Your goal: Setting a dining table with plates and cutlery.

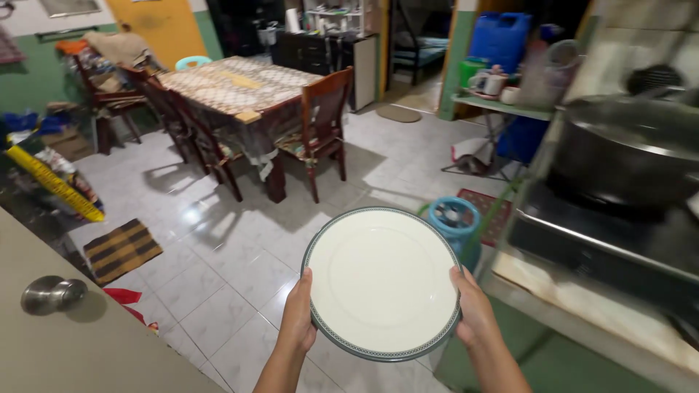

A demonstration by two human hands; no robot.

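Two hands grip round white ceramic plate with grey patterned rim [381, 282]: left hand [298, 317] on left edge, right hand [472, 308] on right edge, fingers curled underneath, plate face-up between them.

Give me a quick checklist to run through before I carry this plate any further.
1. Left hand on the plate rim: ok.
2. Right hand on the opposite rim: ok.
3. Plate held level: cannot tell, it is tipped toward the camera.
4. Plate surface bare, nothing to slide off: ok.
5. Blue gas cylinder on the floor just beyond the plate: not ok, close to the path.
6. Big pot on the stove at the right, clear of the elbow: cannot tell.
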